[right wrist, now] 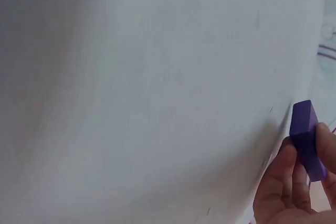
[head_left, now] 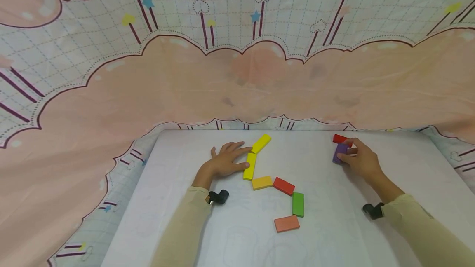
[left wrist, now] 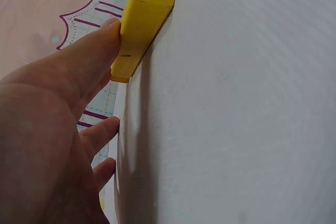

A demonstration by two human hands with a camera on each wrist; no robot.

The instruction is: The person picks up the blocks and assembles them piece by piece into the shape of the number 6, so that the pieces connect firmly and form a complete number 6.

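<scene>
My left hand lies low at the left with its fingers spread. Its thumb touches the near yellow block, and its index fingertip reaches close to the far yellow block. In the left wrist view the thumb rests against the side of a yellow block. At the right, my right hand pinches a purple block between thumb and fingers, also seen in the right wrist view as a purple block. Just beyond it lies a red block, partly hidden by the fingers.
From the yellow blocks a curving line continues with an orange-yellow block, a red block, a green block and a salmon block. All lie flat on the white table. A patterned cloth rises behind its back edge.
</scene>
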